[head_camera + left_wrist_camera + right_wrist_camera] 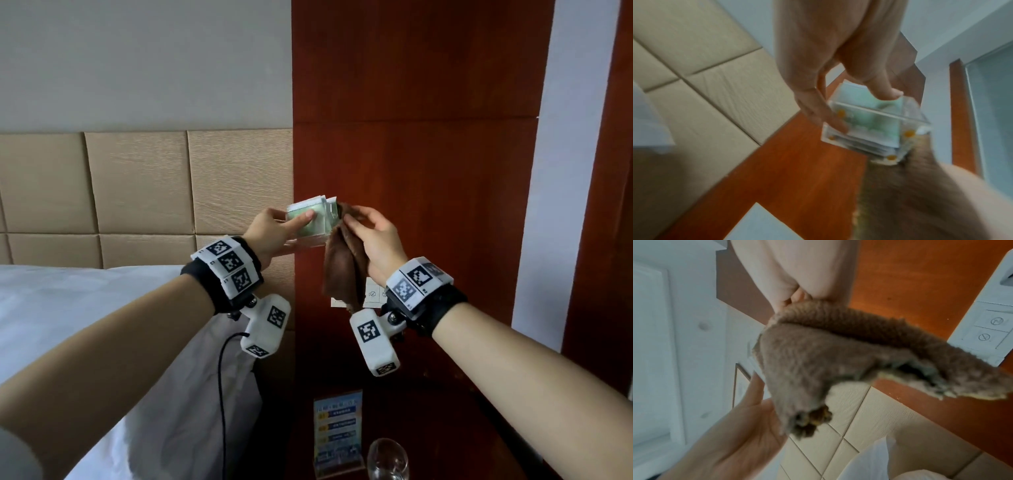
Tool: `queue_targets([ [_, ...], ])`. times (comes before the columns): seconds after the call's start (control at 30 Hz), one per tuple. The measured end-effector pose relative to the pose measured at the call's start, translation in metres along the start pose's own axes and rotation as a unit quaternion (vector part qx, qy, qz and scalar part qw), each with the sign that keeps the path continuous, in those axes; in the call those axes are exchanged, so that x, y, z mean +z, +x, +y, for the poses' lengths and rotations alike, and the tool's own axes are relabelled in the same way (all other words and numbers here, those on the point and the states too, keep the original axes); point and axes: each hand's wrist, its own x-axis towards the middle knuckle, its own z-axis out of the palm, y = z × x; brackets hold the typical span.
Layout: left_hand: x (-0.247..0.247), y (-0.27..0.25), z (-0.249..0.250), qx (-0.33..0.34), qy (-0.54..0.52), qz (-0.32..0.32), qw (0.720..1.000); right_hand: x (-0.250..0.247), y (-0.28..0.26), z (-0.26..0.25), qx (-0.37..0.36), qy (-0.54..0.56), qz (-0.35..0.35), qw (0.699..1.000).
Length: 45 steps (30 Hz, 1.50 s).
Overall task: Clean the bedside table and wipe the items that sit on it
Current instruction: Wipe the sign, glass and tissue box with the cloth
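Note:
A small clear acrylic box (313,219) with green packets inside is held up in front of the wood wall panel. My left hand (274,229) grips it, thumb on one face and fingers under the other side. In the left wrist view the box (875,128) sits between the thumb and fingers (818,112). My right hand (373,236) holds a brown cloth (346,270) against the right side of the box, and the rest of the cloth hangs down. The right wrist view shows the cloth (838,356) bunched under the hand.
Below stands the dark wooden bedside table (438,428) with a printed card in an acrylic stand (337,435) and a clear glass (388,457). A white switch plate (371,294) is on the panel. The bed (68,308) and padded headboard (137,192) lie to the left.

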Motion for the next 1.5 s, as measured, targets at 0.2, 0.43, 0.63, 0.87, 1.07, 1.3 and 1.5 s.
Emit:
queue_targets([
  [0.2, 0.015, -0.004, 0.008, 0.022, 0.054, -0.04, 0.998, 0.002, -0.006, 0.005, -0.05, 0.004, 0.038, 0.998],
  [0.43, 0.019, -0.006, 0.0, 0.022, -0.018, -0.125, 0.992, 0.0, -0.005, -0.004, -0.069, -0.017, 0.03, 0.997],
  [0.63, 0.021, -0.019, 0.003, 0.034, -0.059, -0.229, 0.971, -0.011, 0.0, 0.0, -0.055, -0.058, 0.05, 0.996],
  [0.87, 0.022, -0.016, -0.002, 0.032, -0.053, -0.148, 0.987, -0.017, 0.004, -0.001, -0.041, -0.034, 0.041, 0.998],
  [1.07, 0.032, -0.01, -0.005, 0.047, -0.062, -0.061, 0.995, -0.02, 0.01, 0.004, -0.084, -0.124, 0.093, 0.984],
  [1.3, 0.035, -0.009, -0.004, 0.011, -0.095, -0.078, 0.992, -0.023, 0.003, 0.005, -0.082, -0.103, 0.082, 0.988],
  [1.5, 0.028, -0.011, -0.008, -0.014, -0.168, -0.151, 0.974, -0.025, 0.002, -0.005, -0.035, -0.015, 0.051, 0.998],
])
